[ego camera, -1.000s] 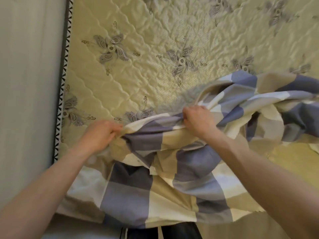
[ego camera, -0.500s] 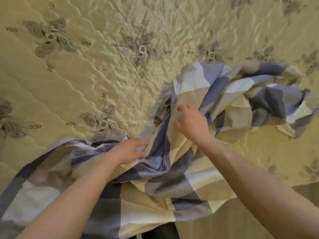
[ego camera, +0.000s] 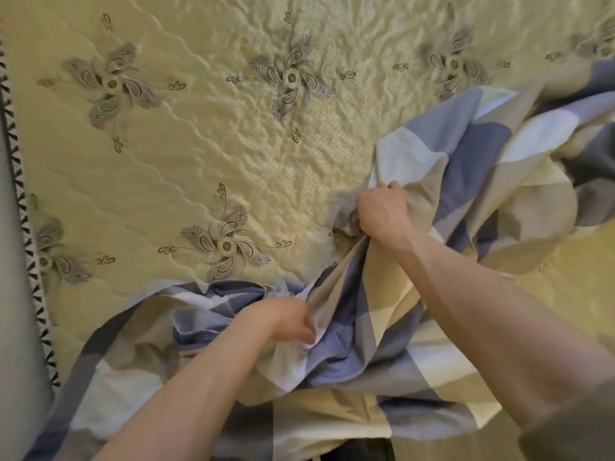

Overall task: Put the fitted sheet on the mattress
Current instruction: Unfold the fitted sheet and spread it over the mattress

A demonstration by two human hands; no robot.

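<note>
My left grip (ego camera: 286, 319) clenches a fold of the checked fitted sheet (ego camera: 472, 151) near the mattress (ego camera: 199, 161) front edge, my right grip (ego camera: 382, 211) grasps it further in, and the sheet lies heaped toward the right edge

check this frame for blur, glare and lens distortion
Head view: warm, yellowish light, with a soft sheen on the mattress quilting near the top; head view: the fitted sheet is blurred at its far right, while the left hand and right hand gripping it look fairly sharp; head view: the patterned edge trim bows at the left, a wide-angle effect.
</note>
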